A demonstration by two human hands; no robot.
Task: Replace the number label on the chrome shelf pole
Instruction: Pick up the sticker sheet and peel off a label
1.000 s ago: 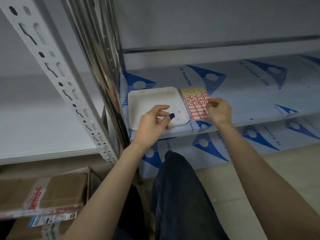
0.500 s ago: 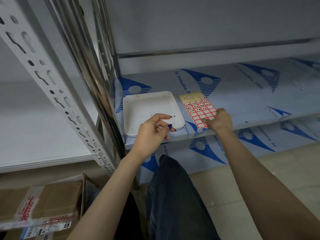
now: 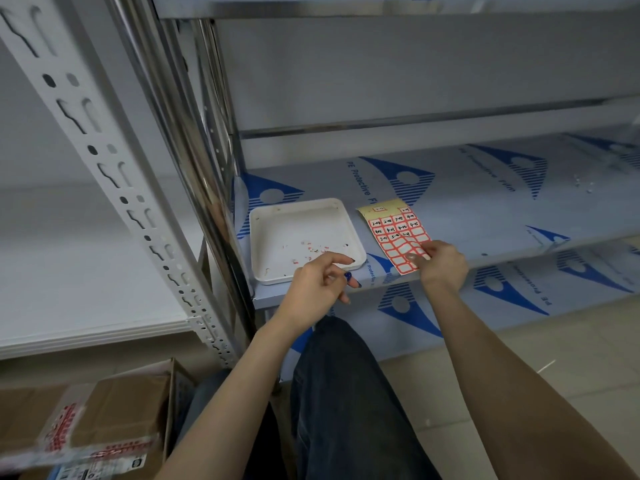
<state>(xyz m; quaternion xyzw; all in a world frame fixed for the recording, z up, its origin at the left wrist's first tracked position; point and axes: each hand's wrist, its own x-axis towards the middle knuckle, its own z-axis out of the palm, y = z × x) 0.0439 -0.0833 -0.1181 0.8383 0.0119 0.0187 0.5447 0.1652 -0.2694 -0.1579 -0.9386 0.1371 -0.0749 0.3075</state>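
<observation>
Right of the white tray (image 3: 277, 220), the right hand (image 3: 443, 265) pinched the label sheet (image 3: 394, 225), the left hand (image 3: 311, 285) hung loosely curled, empty; peeling a number seemed next.

A white square tray (image 3: 277, 233) sits at the near left corner of a steel shelf (image 3: 467, 202) covered in blue-printed PE protective film. Small red and white scraps (image 3: 313, 251) lie scattered in the tray's near half. Left of the tray, a white slotted upright (image 3: 114, 174) slants across the view, and a white shelf board (image 3: 69, 271) lies beyond it. Below and left of the tray stands a cardboard box (image 3: 114, 410) sealed with red-printed tape (image 3: 69, 441). Pale floor tiles (image 3: 571, 341) show below and right of the tray.
</observation>
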